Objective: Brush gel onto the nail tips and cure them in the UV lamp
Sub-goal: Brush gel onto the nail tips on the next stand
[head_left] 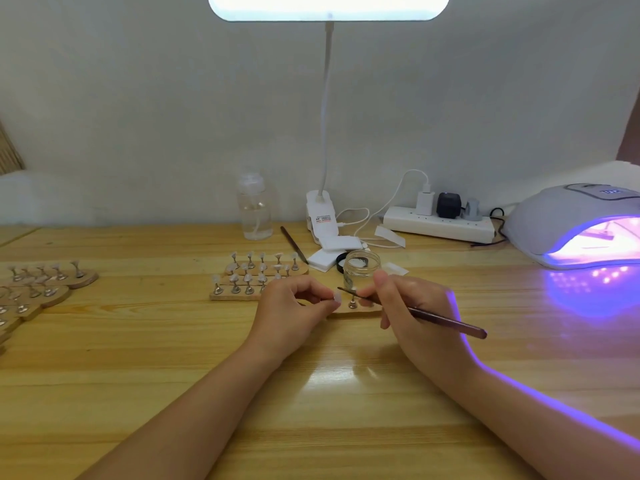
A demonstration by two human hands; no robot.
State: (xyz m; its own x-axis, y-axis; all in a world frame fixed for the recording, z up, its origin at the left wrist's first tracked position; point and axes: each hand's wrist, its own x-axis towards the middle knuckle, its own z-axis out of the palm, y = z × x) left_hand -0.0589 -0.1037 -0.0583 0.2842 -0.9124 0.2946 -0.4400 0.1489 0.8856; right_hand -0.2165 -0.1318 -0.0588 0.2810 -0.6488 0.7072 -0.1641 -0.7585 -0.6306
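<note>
Left hand [294,308] pinches nail tip [336,297]; right hand [408,306] grips brush [415,311]; bristles hard to discern; UV lamp [575,223] cut off at tabletop right edge.

Looks like a small home nail-art setup: wooden counter [138,375] against a plain wall, glowing UV lamp [575,226], clip-on desk light [329,6], power strip [440,226], and rows of nail tips on stands [256,275].

Purple-lit UV lamp [568,216]; brown brush [433,317]; pale wooden table [311,393].
</note>
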